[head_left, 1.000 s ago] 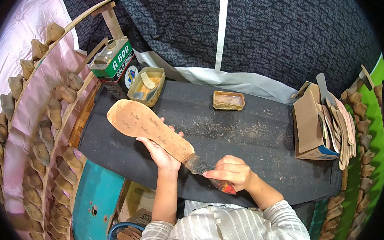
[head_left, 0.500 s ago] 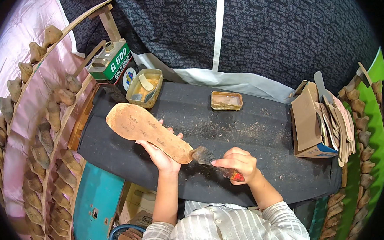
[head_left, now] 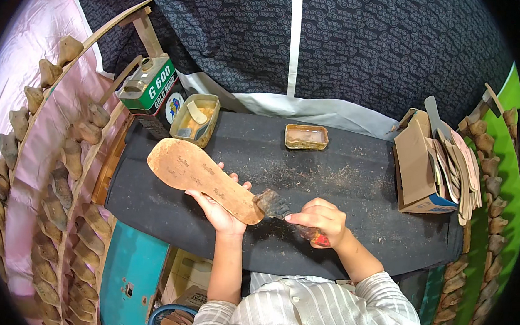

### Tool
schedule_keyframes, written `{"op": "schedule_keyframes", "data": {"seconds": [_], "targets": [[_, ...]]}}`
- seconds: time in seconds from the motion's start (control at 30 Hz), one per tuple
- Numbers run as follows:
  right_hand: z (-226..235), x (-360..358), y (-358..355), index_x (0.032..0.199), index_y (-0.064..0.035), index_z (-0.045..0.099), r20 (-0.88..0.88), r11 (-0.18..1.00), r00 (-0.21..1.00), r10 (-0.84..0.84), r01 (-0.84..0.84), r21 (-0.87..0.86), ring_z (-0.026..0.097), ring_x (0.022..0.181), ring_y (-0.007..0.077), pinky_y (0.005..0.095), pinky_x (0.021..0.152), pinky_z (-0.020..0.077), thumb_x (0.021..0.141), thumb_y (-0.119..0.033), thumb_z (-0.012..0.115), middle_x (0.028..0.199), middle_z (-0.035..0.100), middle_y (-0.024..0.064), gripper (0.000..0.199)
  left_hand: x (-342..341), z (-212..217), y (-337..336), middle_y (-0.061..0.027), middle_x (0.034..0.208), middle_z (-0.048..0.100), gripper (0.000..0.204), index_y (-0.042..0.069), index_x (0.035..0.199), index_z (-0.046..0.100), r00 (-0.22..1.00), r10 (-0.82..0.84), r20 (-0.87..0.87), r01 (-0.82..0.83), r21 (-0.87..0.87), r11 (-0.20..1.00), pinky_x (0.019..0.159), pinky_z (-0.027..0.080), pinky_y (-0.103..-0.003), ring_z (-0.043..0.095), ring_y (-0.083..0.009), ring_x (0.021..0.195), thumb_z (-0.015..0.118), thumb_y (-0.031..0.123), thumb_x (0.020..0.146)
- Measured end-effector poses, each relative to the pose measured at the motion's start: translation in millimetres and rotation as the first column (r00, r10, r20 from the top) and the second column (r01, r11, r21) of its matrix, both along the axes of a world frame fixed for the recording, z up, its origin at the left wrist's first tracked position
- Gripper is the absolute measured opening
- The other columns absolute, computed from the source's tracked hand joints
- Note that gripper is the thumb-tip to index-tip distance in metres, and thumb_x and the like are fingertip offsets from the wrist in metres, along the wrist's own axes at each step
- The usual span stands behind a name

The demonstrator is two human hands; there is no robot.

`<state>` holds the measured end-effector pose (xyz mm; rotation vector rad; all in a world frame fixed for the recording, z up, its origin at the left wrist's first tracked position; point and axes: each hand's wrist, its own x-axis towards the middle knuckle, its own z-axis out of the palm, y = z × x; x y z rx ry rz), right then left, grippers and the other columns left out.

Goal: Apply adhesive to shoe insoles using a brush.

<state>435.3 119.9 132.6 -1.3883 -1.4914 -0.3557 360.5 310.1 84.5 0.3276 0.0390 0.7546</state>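
My left hand (head_left: 226, 214) holds a tan insole (head_left: 197, 173) from beneath, thumb at its near edge and fingertips showing past the far edge. The insole slants, its wide end up and to the left, its narrow heel end toward my right hand. Faint dark stamps mark its upper face. My right hand (head_left: 323, 221) is closed round a brush (head_left: 276, 206) with dark, clotted bristles and a bit of red and yellow on its handle. The bristle tip touches the insole's heel end.
Back left stand a green and black metal can (head_left: 153, 91) and a tub (head_left: 196, 120) of yellowish paste. A small tray (head_left: 306, 136) lies at the far middle. A cardboard box (head_left: 416, 175) holds flat sole pieces at right. Racks of wooden shoe lasts (head_left: 53, 208) flank the black-covered table (head_left: 364, 239).
The insole has shifted slightly to the right and down in my left hand. The brush's bristles now lie a little higher and further left against its heel edge.
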Motion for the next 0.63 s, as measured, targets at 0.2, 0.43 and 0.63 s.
{"op": "schedule_keyframes", "data": {"seconds": [0.2,0.43,0.63], "targets": [[-9,-3,-5,0.093,0.0019,0.068,-0.01,0.986,0.987,0.161,-0.161,-0.044,0.056,0.061,0.0206,0.0309,0.058,0.0467,0.064,-0.002,0.068,0.07,0.059,0.0072,0.029,1,-2,2,-0.0014,0.112,0.051,0.075,0.013,0.126,0.041,0.997,0.058,-0.056,-0.057,0.026,0.998,0.07,0.05,-0.045,0.056,-0.0181,0.087,0.025,0.073,0.085],[-9,-8,1,0.094,0.002,0.068,0.04,0.998,0.997,0.061,-0.062,0.008,0.056,0.061,0.0211,0.031,0.059,0.0469,0.064,-0.003,0.068,0.069,0.058,0.0078,0.03,1,2,-4,-0.0015,0.112,0.053,0.074,0.013,0.126,0.043,0.988,0.115,-0.103,-0.115,0.007,0.993,0.069,0.048,-0.046,0.057,-0.0187,0.085,0.026,0.072,0.086],[-10,-10,3,0.094,0.0007,0.069,-0.041,0.998,0.998,0.057,-0.056,0.033,0.058,0.064,0.0202,0.0305,0.06,0.0482,0.066,-0.003,0.068,0.072,0.061,0.007,0.029,0,-1,-3,-0.0029,0.114,0.051,0.075,0.014,0.128,0.042,0.993,0.086,-0.087,-0.081,0.049,0.995,0.072,0.048,-0.047,0.056,-0.0195,0.088,0.026,0.073,0.085]]}}
